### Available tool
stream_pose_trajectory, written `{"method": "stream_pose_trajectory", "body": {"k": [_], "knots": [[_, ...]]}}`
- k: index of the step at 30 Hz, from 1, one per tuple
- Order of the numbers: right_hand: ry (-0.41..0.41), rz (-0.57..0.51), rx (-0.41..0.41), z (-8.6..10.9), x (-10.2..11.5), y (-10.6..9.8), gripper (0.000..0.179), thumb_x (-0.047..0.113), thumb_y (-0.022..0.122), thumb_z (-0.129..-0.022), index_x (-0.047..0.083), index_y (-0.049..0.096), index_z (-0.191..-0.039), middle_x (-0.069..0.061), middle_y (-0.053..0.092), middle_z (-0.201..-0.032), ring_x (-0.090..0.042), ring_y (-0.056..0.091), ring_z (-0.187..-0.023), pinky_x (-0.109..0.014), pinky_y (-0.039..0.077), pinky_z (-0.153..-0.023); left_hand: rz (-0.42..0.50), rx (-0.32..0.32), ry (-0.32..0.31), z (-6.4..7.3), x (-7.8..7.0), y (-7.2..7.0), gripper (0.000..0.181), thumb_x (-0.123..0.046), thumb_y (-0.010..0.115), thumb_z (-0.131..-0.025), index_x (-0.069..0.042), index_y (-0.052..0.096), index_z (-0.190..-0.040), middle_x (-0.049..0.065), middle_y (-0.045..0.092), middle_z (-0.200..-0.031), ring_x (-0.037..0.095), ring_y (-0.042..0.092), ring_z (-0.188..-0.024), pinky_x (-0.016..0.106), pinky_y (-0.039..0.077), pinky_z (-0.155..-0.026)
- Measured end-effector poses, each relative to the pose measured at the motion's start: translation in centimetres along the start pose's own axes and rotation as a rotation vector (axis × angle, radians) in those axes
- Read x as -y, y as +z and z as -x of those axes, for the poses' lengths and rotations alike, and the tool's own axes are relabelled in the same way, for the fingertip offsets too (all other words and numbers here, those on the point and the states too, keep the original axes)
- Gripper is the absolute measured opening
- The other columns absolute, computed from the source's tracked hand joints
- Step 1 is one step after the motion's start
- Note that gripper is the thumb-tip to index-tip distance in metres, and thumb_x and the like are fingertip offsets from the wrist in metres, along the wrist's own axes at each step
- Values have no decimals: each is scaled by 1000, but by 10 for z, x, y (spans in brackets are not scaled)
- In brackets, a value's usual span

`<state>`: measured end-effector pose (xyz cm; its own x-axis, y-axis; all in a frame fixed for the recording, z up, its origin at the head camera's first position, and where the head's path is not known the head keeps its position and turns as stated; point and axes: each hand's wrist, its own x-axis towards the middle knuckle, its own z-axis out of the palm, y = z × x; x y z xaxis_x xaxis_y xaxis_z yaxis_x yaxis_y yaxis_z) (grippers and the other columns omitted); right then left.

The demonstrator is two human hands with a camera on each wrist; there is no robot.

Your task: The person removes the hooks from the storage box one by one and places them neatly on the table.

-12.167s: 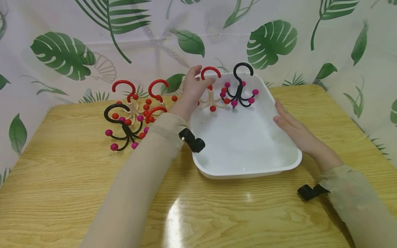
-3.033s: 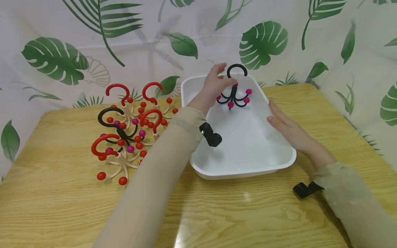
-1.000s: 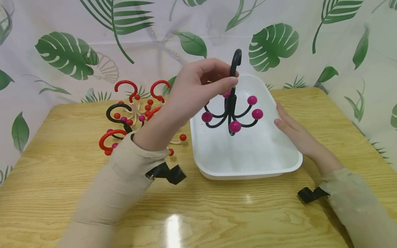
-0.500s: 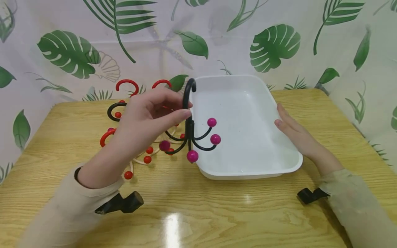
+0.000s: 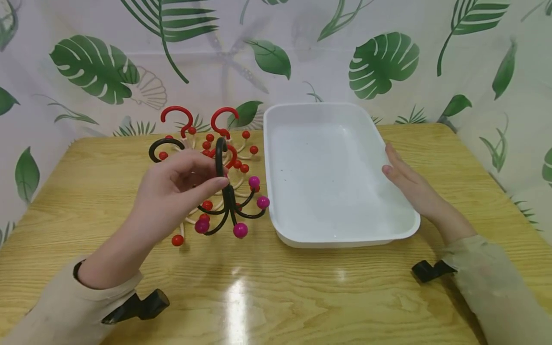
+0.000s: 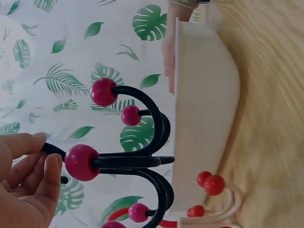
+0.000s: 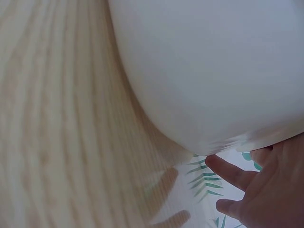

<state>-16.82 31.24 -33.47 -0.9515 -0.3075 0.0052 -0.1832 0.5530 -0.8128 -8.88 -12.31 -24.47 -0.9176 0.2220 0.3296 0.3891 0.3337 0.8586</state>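
Observation:
My left hand pinches the neck of a black multi-arm hanging hook with magenta ball tips. In the left wrist view this black hook hangs off the table, its arms spread beside the basin's outer wall. Behind and below it stand several similar hooks, red-topped with beige arms, such as a red hook at the back, and another black hook, partly hidden by the hand. My right hand rests with straight fingers against the right rim of a white basin. Nothing lies in the basin.
The wooden table carries everything. A leaf-patterned cloth hangs behind its far edge. The basin stands right of the hook cluster, with a narrow strip of table between them.
The left hand has lifted the last black hook out of the basin and carried it left and down to the cluster. Earlier, a red hook also left the basin. The right hand stays put.

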Motion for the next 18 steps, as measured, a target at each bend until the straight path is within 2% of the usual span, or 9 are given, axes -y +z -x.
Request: {"method": "stream_pose_trajectory", "body": {"k": [7,12,18], "knots": [[14,8,-3,0,0,0,61,35,30,-104,17,-2,-153,5,-11,-157,-13,-15,-141,-46,-11,-112,-17,-6,-79,5,16,3,16,-13,74,-85,-4,69,-96,5,64,-91,21,60,-75,24,51,-64],[16,4,0,1,2,0,61,35,30,-104,17,-2,-153,4,-11,-157,-16,-14,-142,-46,-10,-112,11,2,-130,6,27,8,19,-15,74,-85,-3,69,-99,4,66,-95,22,61,-77,26,52,-65],[26,9,-1,2,3,-1,61,36,30,-104,17,-2,-153,5,-10,-157,-13,-13,-141,-45,-9,-113,8,-5,-141,9,38,14,18,-14,74,-85,-3,69,-98,4,66,-94,21,60,-77,25,50,-64]]}}
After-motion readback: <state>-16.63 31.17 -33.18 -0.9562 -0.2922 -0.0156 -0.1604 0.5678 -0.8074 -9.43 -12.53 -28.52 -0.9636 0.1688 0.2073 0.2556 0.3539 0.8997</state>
